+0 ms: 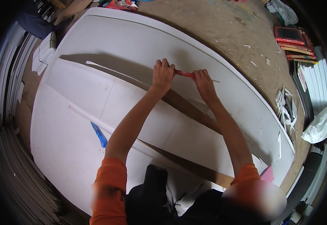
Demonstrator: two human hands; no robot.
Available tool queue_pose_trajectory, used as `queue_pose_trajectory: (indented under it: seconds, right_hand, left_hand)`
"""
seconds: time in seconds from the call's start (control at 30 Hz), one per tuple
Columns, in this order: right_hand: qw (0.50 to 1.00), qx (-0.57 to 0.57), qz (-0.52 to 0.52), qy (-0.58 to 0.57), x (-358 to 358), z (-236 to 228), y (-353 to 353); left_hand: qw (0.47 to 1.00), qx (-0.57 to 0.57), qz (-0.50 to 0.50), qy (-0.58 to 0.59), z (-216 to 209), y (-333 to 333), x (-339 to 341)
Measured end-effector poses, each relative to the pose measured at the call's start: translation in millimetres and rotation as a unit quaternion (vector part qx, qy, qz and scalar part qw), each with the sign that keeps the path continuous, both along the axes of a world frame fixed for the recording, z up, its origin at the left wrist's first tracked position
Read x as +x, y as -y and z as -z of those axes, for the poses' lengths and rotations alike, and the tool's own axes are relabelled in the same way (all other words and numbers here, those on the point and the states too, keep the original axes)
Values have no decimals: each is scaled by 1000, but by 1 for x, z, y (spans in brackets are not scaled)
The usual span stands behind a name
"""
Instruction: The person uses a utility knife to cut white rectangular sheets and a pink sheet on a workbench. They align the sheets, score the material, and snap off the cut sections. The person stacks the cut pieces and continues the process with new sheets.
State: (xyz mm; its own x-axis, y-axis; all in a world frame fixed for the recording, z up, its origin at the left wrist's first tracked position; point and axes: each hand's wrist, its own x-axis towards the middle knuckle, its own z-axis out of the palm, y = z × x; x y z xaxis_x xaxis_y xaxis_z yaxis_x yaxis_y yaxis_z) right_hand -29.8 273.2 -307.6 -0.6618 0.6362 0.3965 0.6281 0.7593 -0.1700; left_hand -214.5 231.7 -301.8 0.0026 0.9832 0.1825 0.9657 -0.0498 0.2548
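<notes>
Both of my hands are closed round a red utility knife (pixel 185 73), held above the far side of a long white board panel (pixel 141 99). My left hand (pixel 163 76) grips the knife's left end. At the other end is my right hand (pixel 205 84), with a thin grey blade-like tip showing just past it. The panel has brown sides and crease lines across its top, and rests on a large white sheet (pixel 96 32). A narrow white strip (pixel 113 70) curls along the panel's far edge. Left of my left forearm lies a blue utility knife (pixel 98 134).
Stacks of sheets (pixel 15 78) line the left side. A tied white bundle (pixel 44 52) stands by the sheet's upper left. On the right are red-edged frames (pixel 292 39), white scraps (pixel 286 107) and a white plastic bag (pixel 318 125). A pink piece (pixel 267 174) lies near my right sleeve.
</notes>
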Motion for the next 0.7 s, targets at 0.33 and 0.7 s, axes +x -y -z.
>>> queue_pose_trajectory:
  seconds: [0.33,0.7]
  right_hand:
    - [985,166,-49,-21,101,-169,97]
    - [905,151,239,-317,203,-369,305]
  left_hand:
    - [935,-141,161,282,-155,98,92]
    - [771,-130,291,552,-316,247,204]
